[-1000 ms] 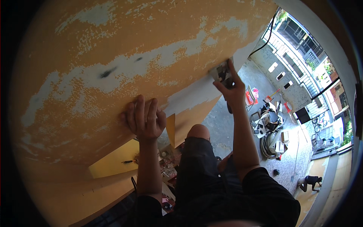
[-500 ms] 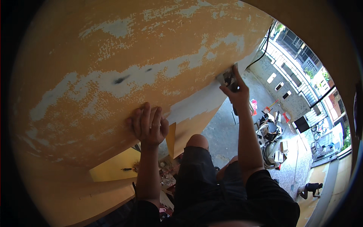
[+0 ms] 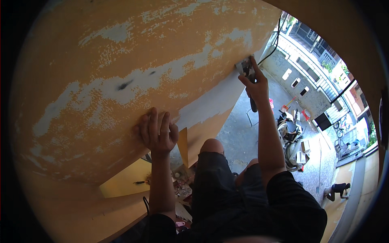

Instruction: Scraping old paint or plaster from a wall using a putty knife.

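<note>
An orange-yellow wall (image 3: 170,48) with worn, pale patches and two dark smudges fills the upper left. My left hand (image 3: 159,131) rests against its lower part, fingers spread and holding nothing. Farther right, my right hand (image 3: 259,87) grips a putty knife (image 3: 244,67) with a broad metal blade and a dark handle. The handle's end sticks out below my palm, and the blade lies at the wall near its right edge, above a smooth white band (image 3: 208,101). Whether the whole blade edge touches the wall, I cannot tell.
Far below is a grey floor (image 3: 237,133), with a heap of mixed items (image 3: 293,137) on it. A black cable (image 3: 276,42) hangs by the wall's right end. Another person (image 3: 338,189) is at a wall at lower right. A yellow panel (image 3: 127,178) is beneath my left hand.
My right hand has moved the putty knife a little up along the wall and tilted it, so more of blade and handle shows. My left hand stays on the wall.
</note>
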The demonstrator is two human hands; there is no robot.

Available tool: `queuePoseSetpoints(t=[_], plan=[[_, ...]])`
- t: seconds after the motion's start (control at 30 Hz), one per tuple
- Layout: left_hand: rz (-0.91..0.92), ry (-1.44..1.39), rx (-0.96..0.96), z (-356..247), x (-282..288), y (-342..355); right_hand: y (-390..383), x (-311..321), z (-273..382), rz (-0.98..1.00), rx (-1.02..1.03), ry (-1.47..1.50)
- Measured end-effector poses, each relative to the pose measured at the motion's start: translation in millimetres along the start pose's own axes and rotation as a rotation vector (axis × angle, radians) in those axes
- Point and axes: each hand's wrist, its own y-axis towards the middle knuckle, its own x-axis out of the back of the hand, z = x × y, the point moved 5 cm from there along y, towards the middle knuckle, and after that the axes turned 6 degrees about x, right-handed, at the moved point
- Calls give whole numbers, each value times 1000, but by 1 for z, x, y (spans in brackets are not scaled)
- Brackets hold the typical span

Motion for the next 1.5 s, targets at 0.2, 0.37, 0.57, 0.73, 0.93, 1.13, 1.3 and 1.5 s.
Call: queuePoseSetpoints(t=[0.2, 0.37, 0.57, 0.73, 0.93, 1.13, 1.3, 1.5], plan=[[-16, 7, 1, -3, 1, -1, -1, 2, -30, -9, -58, 236], [-17, -1, 14, 0, 2, 1, 24, 17, 2, -37, -16, 198], [-8, 0, 10, 1, 0, -1, 21, 14, -27, -21, 43, 177], [8, -17, 17, 2, -1, -2, 28, 23, -32, 26, 15, 81], [-15, -26, 15, -2, -2, 0, 40, 30, -31, -24, 183, 32], [-48, -15, 35, 1, 0, 3, 28, 21, -16, 8, 35, 140], [-61, -7, 29, -2, 0, 5, 27, 16, -22, -8, -1, 290], [-66, 16, 32, -3, -2, 3, 59, 25, 18, -172, -3, 356]])
